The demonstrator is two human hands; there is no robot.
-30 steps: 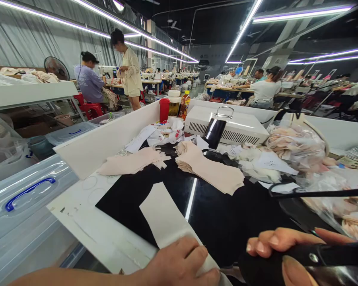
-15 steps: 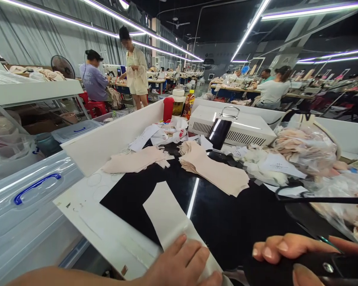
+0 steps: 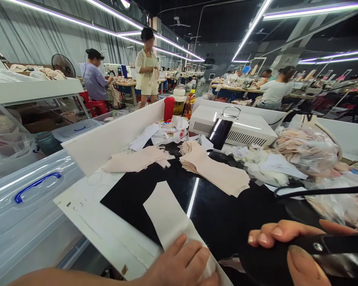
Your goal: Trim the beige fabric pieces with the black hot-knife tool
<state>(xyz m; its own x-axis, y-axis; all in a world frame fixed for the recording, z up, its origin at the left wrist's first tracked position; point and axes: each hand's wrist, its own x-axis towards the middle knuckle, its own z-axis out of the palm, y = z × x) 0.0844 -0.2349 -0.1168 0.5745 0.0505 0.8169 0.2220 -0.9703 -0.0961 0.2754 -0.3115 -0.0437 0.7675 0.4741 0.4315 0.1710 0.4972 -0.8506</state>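
Observation:
My left hand (image 3: 185, 260) lies flat, fingers spread, on a long off-white piece (image 3: 167, 210) that looks like cut fabric with a curved top edge. This piece rests on the glossy black work surface (image 3: 226, 214). At the lower right, my right hand (image 3: 292, 242) is wrapped around a black hand tool (image 3: 268, 266) with a cord; its kind is unclear and its lower part is cut off by the frame. Beyond my hands lie two stacks of beige cut fabric, one on the left (image 3: 140, 159) and one on the right (image 3: 213, 167).
A white vented box (image 3: 241, 123) stands at the back, with a dark phone-like slab (image 3: 220, 134) leaning on it. Bags of fabric (image 3: 307, 139) crowd the right side. A black cable (image 3: 331, 191) crosses there. Plastic bins (image 3: 26, 202) stand left. Several people work beyond.
My right hand and the black tool have shifted slightly up and left, and the cable has moved with them. My left hand stays put. A standing person in the background has moved right.

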